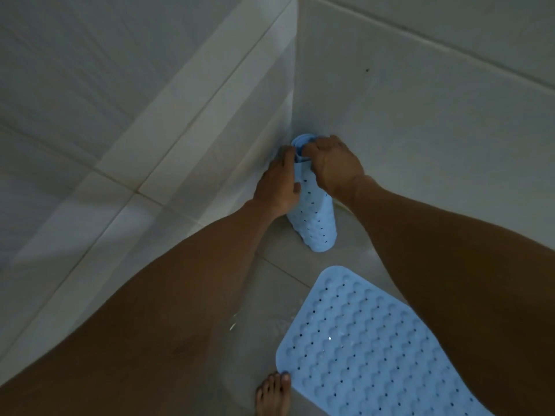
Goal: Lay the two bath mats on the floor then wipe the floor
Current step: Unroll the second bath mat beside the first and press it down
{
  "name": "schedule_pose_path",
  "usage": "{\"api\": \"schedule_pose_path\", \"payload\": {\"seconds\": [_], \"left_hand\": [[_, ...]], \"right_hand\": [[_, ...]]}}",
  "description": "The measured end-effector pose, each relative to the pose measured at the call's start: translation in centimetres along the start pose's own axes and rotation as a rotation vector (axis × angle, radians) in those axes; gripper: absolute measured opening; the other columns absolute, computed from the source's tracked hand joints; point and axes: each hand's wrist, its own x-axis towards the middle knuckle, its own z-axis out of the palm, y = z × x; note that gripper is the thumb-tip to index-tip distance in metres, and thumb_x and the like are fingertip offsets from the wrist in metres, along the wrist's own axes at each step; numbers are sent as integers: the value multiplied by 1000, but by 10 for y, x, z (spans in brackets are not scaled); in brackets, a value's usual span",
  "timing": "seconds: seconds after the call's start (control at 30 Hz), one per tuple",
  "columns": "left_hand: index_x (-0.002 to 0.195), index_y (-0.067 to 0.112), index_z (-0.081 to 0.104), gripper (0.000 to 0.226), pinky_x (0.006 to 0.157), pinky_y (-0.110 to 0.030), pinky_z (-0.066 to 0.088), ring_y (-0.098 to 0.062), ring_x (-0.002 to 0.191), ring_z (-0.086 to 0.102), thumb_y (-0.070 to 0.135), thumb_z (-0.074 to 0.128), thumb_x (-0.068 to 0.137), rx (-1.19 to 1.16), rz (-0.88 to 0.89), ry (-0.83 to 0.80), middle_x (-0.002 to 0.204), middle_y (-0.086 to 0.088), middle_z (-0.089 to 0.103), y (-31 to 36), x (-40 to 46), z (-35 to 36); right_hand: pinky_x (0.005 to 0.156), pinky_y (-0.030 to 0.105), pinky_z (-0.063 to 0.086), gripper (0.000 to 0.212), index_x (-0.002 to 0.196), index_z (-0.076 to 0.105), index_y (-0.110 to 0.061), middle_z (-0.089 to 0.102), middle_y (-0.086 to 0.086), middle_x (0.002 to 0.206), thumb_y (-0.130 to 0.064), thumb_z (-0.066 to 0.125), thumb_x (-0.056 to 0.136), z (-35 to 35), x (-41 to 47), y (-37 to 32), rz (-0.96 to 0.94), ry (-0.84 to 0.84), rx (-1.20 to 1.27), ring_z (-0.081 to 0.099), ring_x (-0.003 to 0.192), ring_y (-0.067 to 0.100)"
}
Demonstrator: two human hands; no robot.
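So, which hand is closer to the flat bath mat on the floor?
Right, only slightly. The right hand grips the top of the rolled mat in the corner, on the flat mat's side; the left hand holds the roll's far side.

Pale tiled floor, seemingly wet, carrying a flat blue bath mat, a rolled blue mat standing upright, and a bare foot.

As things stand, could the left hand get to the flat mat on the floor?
Probably yes. The flat mat lies open on the floor with nothing on it, but the left hand now holds the rolled mat with the right hand and must let go first.
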Motion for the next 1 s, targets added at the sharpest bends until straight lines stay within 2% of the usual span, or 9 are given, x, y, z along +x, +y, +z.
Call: {"api": "schedule_pose_path", "payload": {"seconds": [0.1, 0.27, 0.4, 0.47, 0.53, 0.63, 0.8, 0.87, 1.0], "left_hand": [[144, 7, 31, 64, 93, -42, 48, -34, 115, 54, 24, 61, 91, 78, 47, 62, 127, -19, 55, 17, -15, 2], [122, 1, 55, 51, 101, -44, 38, -39, 114, 53, 28, 71, 82, 278, 171, 101, 112, -21, 64, 52, -50, 13], [84, 4, 66, 19, 79, -41, 47, -38, 81, 63, 18, 73, 75, 337, 315, -102, 80, -18, 67, 95, -89, 22], [73, 8, 67, 14, 64, -33, 49, -33, 66, 65, 17, 75, 68, 380, 394, -127, 69, -12, 67, 118, -113, 30], [79, 6, 68, 13, 59, -33, 48, -33, 67, 67, 18, 68, 76, 344, 420, -100, 76, -13, 68, 150, -139, 35], [106, 11, 64, 24, 76, -39, 46, -34, 95, 63, 27, 52, 92, 279, 319, -161, 107, -11, 63, 206, -180, 37], [96, 19, 62, 17, 77, -38, 47, -32, 100, 62, 32, 54, 90, 303, 390, -242, 106, -6, 63, 283, -249, 40], [92, 19, 65, 15, 72, -35, 42, -30, 98, 61, 29, 54, 90, 344, 442, -262, 104, -4, 64, 309, -277, 40], [94, 20, 69, 18, 67, -32, 36, -25, 97, 62, 31, 54, 91, 404, 542, -185, 102, 1, 66, 342, -325, 24]], "right_hand": [[97, 42, 43, 46, 137, 51, -11, 56, 18, 131, -11, 54, 91, -11, -32, 1, 68, -26, 41, 50, 120, 37], [76, 37, 41, 31, 118, 55, -7, 64, 16, 113, -6, 54, 87, -26, -97, 17, 90, -36, -49, 61, 100, 37], [112, 36, 26, 36, 118, 59, -6, 68, 19, 115, -4, 59, 82, -23, -174, 40, 93, -34, -56, 62, 110, 36], [111, 34, 26, 32, 119, 57, -7, 67, 18, 118, -11, 59, 87, -26, -217, 47, 154, -44, -38, 60, 114, 34], [88, 38, 41, 30, 119, 53, -7, 66, 17, 116, -15, 60, 91, -36, -261, 52, 227, -32, 22, 61, 107, 36], [66, 34, 38, 36, 120, 46, -12, 64, 15, 106, -11, 62, 88, -61, -329, 62, 264, -3, 90, 62, 90, 35], [83, 39, 50, 22, 115, 60, -15, 55, 12, 118, -19, 55, 93, -93, -439, 82, 277, -169, 107, 57, 110, 32], [92, 38, 48, 35, 125, 59, -19, 50, 10, 130, -31, 61, 92, -108, -487, 86, 312, -300, 70, 51, 121, 30], [90, 35, 45, 36, 121, 65, -30, 53, 4, 128, -29, 67, 85, -126, -574, 89, 370, -411, -63, 55, 119, 28]]}}
